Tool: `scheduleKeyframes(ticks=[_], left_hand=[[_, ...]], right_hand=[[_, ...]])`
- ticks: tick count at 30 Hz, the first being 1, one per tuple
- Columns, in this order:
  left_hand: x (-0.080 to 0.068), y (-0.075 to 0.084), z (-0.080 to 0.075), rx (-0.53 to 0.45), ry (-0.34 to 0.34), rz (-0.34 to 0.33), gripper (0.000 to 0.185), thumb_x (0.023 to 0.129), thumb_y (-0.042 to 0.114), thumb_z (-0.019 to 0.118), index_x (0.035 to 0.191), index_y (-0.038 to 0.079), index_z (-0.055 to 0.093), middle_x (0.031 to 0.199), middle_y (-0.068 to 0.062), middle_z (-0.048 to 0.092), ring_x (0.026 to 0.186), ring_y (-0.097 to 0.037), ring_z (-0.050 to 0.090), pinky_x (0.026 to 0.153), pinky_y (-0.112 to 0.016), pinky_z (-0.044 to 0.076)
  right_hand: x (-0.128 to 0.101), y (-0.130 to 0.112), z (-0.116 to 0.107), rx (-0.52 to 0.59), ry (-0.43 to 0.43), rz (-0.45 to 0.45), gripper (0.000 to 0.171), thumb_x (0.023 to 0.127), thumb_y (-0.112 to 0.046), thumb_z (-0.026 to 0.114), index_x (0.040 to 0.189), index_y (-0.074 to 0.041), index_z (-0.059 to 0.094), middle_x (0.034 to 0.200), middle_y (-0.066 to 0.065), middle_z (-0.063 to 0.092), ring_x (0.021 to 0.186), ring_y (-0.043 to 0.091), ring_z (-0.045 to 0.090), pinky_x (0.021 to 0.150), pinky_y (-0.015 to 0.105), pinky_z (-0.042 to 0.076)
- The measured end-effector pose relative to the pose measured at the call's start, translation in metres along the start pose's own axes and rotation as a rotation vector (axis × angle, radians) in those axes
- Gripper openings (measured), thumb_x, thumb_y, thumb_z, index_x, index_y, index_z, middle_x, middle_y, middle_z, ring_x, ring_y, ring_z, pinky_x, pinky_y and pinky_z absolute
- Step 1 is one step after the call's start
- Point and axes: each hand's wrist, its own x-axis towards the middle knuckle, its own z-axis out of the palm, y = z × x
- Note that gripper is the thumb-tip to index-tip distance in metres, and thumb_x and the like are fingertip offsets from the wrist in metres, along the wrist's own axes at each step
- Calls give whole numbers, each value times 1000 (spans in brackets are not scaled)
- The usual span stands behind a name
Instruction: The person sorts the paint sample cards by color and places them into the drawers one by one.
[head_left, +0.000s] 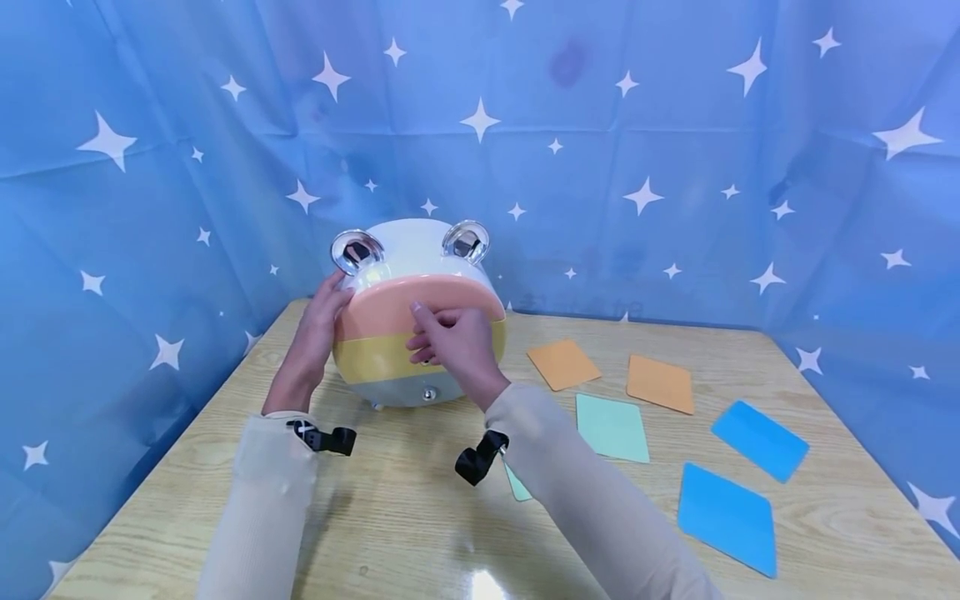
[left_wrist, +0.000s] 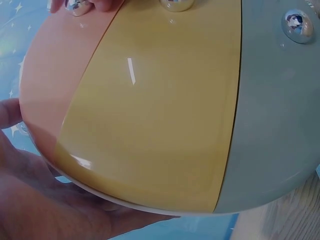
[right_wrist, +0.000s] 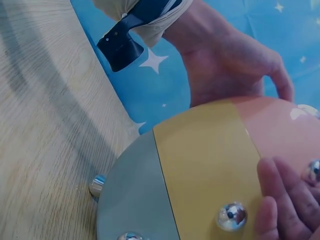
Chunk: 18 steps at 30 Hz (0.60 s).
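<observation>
A rounded drawer box (head_left: 390, 358) with pink, yellow and grey-green fronts stands on the table, its white top bearing two silver ring-shaped ears. My left hand (head_left: 311, 342) holds its left side, palm along the edge; some of its fingers are hidden behind the box. In front of the pink drawer (head_left: 382, 308), my right hand (head_left: 465, 346) pinches that drawer's silver knob (left_wrist: 77, 6). The right fingertips (right_wrist: 272, 175) lie beside it in the right wrist view. Below are the yellow drawer's knob (right_wrist: 232, 216) and the grey-green drawer's knob (head_left: 429, 394). All three fronts look closed.
To the right lie flat cards: two orange (head_left: 564, 364) (head_left: 660, 383), two blue (head_left: 761, 440) (head_left: 727, 518) and a mint green one (head_left: 612, 427). Another green card (head_left: 517, 483) is partly hidden under the right forearm. A blue star-patterned cloth (head_left: 562, 167) surrounds the wooden table (head_left: 390, 517).
</observation>
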Motion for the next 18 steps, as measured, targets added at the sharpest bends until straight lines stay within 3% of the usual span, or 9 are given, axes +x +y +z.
scheduleKeyframes(ticks=[9,13,18], left_hand=[[1,1,-2,10,-11,-9,64,104,47,30,163,28,13,169,-6,16,157,-29,9,125,-63,8],[2,2,-5,14,-23,-21,66,104,48,32,163,27,13,170,-7,15,156,-32,13,120,-65,20],[4,0,-11,8,-41,-40,69,103,51,37,163,25,15,167,-12,24,152,-38,27,109,-60,38]], right_hand=[[-3,-2,1,-24,28,-27,40,98,-37,64,89,1,74,78,12,75,63,17,74,67,33,62],[-6,-2,0,-65,32,-36,41,98,-38,63,85,-1,75,76,11,76,62,17,74,70,38,63],[-12,0,-2,-103,15,-66,43,98,-39,62,83,-1,76,73,11,75,62,18,74,70,42,62]])
